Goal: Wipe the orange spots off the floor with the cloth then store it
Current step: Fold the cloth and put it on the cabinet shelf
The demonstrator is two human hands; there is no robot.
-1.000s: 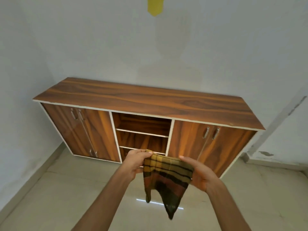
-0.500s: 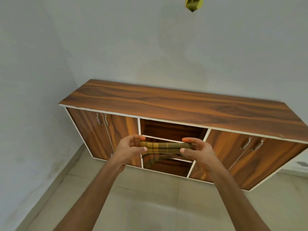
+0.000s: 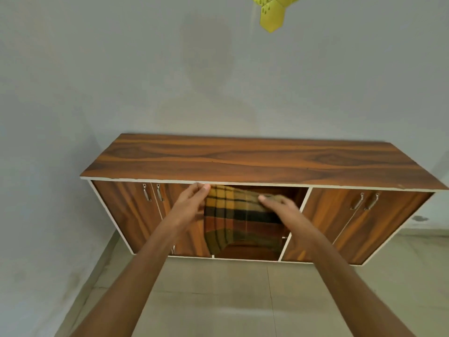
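Note:
A checked cloth in yellow, brown and black hangs in front of the open middle compartment of a wooden cabinet. My left hand pinches its upper left corner just under the cabinet top. My right hand grips its upper right edge. The cloth hides most of the compartment's shelves behind it. No orange spots show on the floor in this view.
The cabinet stands against a grey wall, with closed double doors on the left and right, each with metal handles. A side wall runs close along the left. Yellow hexagon stickers sit high on the wall. Pale tiles lie in front.
Both hands have lifted the cloth from waist height up to the cabinet's top edge and spread it wider. The view has come closer and squarer to the cabinet.

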